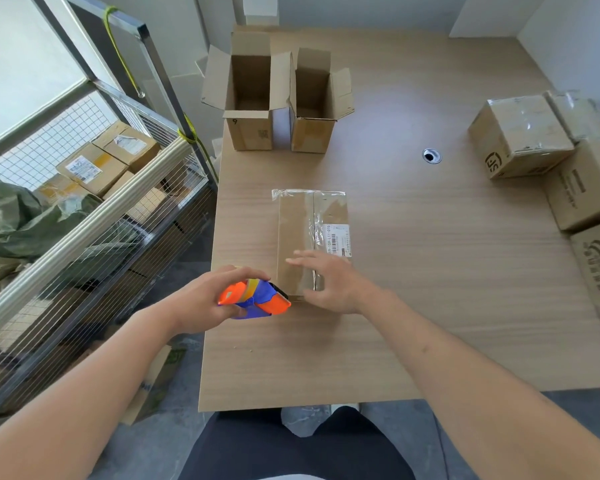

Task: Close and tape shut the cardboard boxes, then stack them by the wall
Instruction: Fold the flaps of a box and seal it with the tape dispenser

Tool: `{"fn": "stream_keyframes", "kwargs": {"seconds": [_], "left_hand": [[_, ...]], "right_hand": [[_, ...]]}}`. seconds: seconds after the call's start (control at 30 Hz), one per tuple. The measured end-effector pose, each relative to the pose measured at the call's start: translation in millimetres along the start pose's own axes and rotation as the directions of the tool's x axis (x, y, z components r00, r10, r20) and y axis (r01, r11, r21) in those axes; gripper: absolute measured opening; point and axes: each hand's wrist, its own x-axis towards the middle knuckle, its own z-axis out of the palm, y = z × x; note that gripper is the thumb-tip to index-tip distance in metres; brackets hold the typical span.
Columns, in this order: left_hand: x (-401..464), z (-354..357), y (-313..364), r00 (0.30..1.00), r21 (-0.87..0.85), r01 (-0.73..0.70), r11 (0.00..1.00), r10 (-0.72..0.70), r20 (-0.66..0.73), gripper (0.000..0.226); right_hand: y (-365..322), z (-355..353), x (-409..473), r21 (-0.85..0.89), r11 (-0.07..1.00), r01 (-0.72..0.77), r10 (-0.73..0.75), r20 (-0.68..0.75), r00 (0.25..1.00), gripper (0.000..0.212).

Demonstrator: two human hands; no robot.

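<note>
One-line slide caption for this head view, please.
Left hand holds an orange-and-blue tape dispenser at the closed box while the right hand presses flat on top.

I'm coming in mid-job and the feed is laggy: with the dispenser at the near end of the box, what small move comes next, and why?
Probably press the tape down over the near edge. The left hand grips the tape dispenser at the near end of the closed box, clear tape already runs along its top seam, and the right hand rests flat on it. Two open boxes wait behind.

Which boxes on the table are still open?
The two upright boxes at the far edge, left one and right one, flaps up. The others look closed.
</note>
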Motion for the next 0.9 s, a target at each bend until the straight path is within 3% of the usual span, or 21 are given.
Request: {"fn": "stream_keyframes", "kwargs": {"seconds": [0.07, 0.23, 0.43, 0.57, 0.67, 0.9], "left_hand": [[-0.1, 1.5, 4.0, 1.000, 0.002, -0.007, 1.000, 0.007, 0.006, 0.077], [0.0, 6.1, 12.3, 0.999, 0.006, -0.024, 1.000, 0.023, 0.023, 0.076], [0.3, 15.5, 17.6, 0.998, 0.015, -0.035, 0.999, 0.034, 0.043, 0.074], [2.2, 25.4, 25.0, 0.993, 0.160, -0.120, 0.980, 0.117, 0.028, 0.064], [4.8, 31.5, 32.3, 0.986, 0.263, -0.164, 0.951, 0.164, 0.023, 0.060], [-8.1, 8.5, 0.1, 0.997, 0.328, -0.082, 0.941, 0.074, 0.037, 0.051]], "right_hand": [[-7.7, 3.9, -2.2, 0.243, 0.968, 0.066, -0.056, -0.045, 0.997, 0.051], [-22.8, 8.0, -7.3, 0.376, 0.925, 0.054, -0.010, -0.117, 0.993, 0.015], [-14.1, 20.3, -20.0, 0.407, 0.913, 0.024, 0.069, -0.213, 0.975, 0.008], [-9.0, 24.3, -28.6, 0.445, 0.895, -0.030, 0.183, -0.305, 0.934, 0.009], [-4.5, 23.4, -34.3, 0.497, 0.863, -0.085, 0.247, -0.271, 0.930, 0.011], [35.8, 4.5, -60.3, 0.578, 0.792, -0.194, 0.430, -0.303, 0.850, 0.016]]}}
